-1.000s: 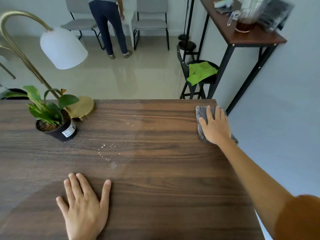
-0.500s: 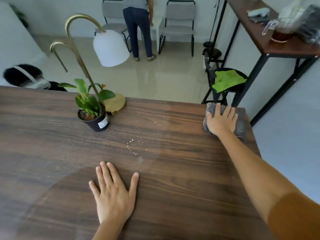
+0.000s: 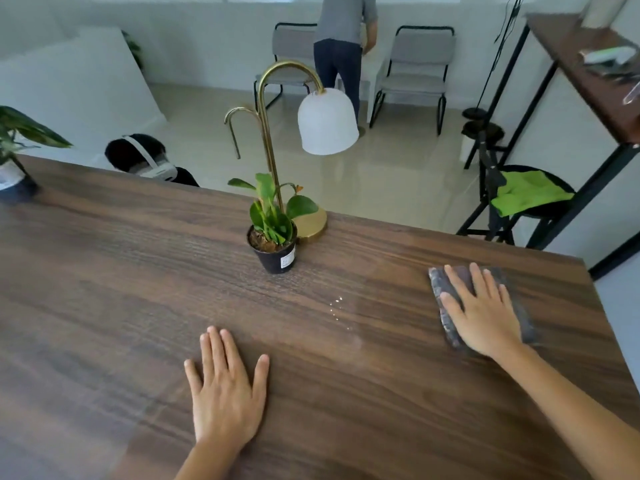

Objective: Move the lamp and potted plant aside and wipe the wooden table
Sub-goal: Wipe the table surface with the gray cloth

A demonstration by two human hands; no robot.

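Head view. Wooden tabletop (image 3: 381,393) fills the lower two thirds of the frame. The right hand (image 3: 483,317), at centre right, lies flat on a dark grey cloth (image 3: 440,289), fingers (image 3: 453,277) spread and pressing it to the wood near the right edge; it clasps nothing, only bears down. The left hand (image 3: 225,386), at lower centre, rests palm-down on bare wood with fingers (image 3: 213,344) extended and slightly fanned, holding nothing. A small scatter of bright droplets or crumbs (image 3: 337,306) lies between the two hands, nearer the cloth; which of the two it is cannot be told.

The potted plant (image 3: 273,233) stands upright at upper centre in a small black pot bearing a white label. Just behind it, the pot overlapping its round brass base, stands the lamp (image 3: 327,121), whose thin brass stem arches up to a white shade hanging to the right. A second potted plant (image 3: 14,150) sits at the far left edge.

Handling, as a judgement: the pot appears light and rigid, best gripped around its wall, below the soft leaves. The lamp looks top-heavy and its shade possibly fragile, so the stem low down, or the base, seems the safer hold. The cloth is limp and needs flat palm pressure to slide
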